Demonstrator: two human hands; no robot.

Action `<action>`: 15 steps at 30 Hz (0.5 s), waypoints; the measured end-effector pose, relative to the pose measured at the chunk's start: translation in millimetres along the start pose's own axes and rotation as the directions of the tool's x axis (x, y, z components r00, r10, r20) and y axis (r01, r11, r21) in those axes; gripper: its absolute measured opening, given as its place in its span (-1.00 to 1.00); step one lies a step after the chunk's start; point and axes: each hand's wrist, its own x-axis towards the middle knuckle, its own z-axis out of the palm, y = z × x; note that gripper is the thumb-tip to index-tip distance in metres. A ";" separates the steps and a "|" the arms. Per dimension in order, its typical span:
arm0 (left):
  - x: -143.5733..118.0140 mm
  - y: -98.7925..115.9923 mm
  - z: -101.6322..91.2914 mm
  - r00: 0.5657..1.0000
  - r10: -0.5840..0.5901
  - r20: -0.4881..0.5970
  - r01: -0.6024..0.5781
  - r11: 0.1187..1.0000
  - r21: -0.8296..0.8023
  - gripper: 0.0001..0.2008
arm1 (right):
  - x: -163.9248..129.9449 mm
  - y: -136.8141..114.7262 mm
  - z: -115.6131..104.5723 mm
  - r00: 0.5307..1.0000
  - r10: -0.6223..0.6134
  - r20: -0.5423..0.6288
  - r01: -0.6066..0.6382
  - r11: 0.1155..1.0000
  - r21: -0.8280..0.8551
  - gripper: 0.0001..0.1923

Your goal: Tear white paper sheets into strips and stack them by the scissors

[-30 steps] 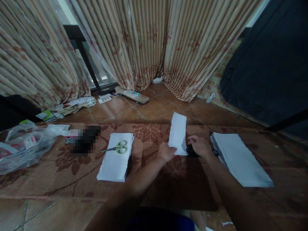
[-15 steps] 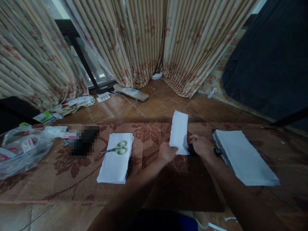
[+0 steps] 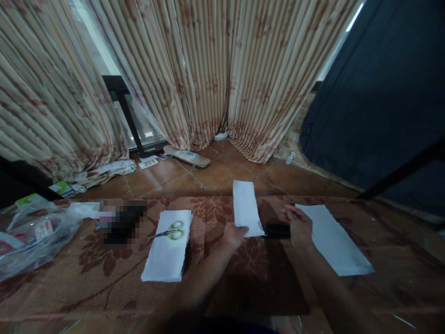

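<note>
On the floral mat (image 3: 86, 278), a stack of white paper (image 3: 166, 255) is being weighed down by green-handled scissors (image 3: 172, 231). Further right, a narrow white paper strip (image 3: 246, 208) is being pinched at its near corner by the left hand (image 3: 235, 234); being light and floppy, it is judged best held at an edge. A black object (image 3: 277, 230) is being pressed under the curled right hand (image 3: 299, 225), beside more white sheets (image 3: 334, 242)
</note>
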 end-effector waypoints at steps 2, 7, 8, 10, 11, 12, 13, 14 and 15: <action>-8.2 -0.3 -7.3 1.000 0.000 -0.003 0.000 0.996 -0.089 -0.90 | -14.3 -2.6 -10.0 0.998 0.011 -0.054 -0.005 0.995 0.105 -0.49; -36.4 0.3 -24.5 1.000 0.002 0.018 0.003 0.967 -0.255 -0.83 | -74.3 -6.3 -7.5 0.993 0.093 0.072 -0.105 0.973 0.203 -0.54; -42.6 0.9 -25.1 1.000 0.003 0.030 0.005 0.961 -0.275 -0.80 | -86.3 -6.7 -3.1 0.984 0.110 0.138 -0.136 0.972 0.191 -0.55; -54.8 2.6 -23.1 0.998 0.010 0.063 0.010 0.955 -0.298 -0.73 | -105.3 -7.8 4.5 0.958 0.133 0.253 -0.175 0.973 0.152 -0.55; -60.5 3.6 -21.2 0.996 0.016 0.083 0.009 0.953 -0.301 -0.71 | -111.4 -8.8 5.8 0.948 0.142 0.284 -0.187 0.972 0.141 -0.55; -66.0 4.6 -19.3 0.994 0.025 0.105 0.009 0.952 -0.307 -0.69 | -114.8 -9.9 4.5 0.945 0.150 0.289 -0.196 0.971 0.137 -0.56; -71.2 5.5 -17.8 0.991 0.034 0.131 0.009 0.950 -0.313 -0.67 | -115.4 -11.1 -0.2 0.950 0.156 0.272 -0.198 0.971 0.137 -0.56; -75.9 6.1 -17.1 0.987 0.044 0.157 0.009 0.948 -0.318 -0.66 | -113.3 -12.0 -8.5 0.957 0.157 0.244 -0.193 0.972 0.134 -0.56; -80.3 6.2 -17.3 0.981 0.050 0.185 0.013 0.946 -0.324 -0.65 | -108.6 -12.3 -20.6 0.965 0.151 0.212 -0.179 0.976 0.121 -0.57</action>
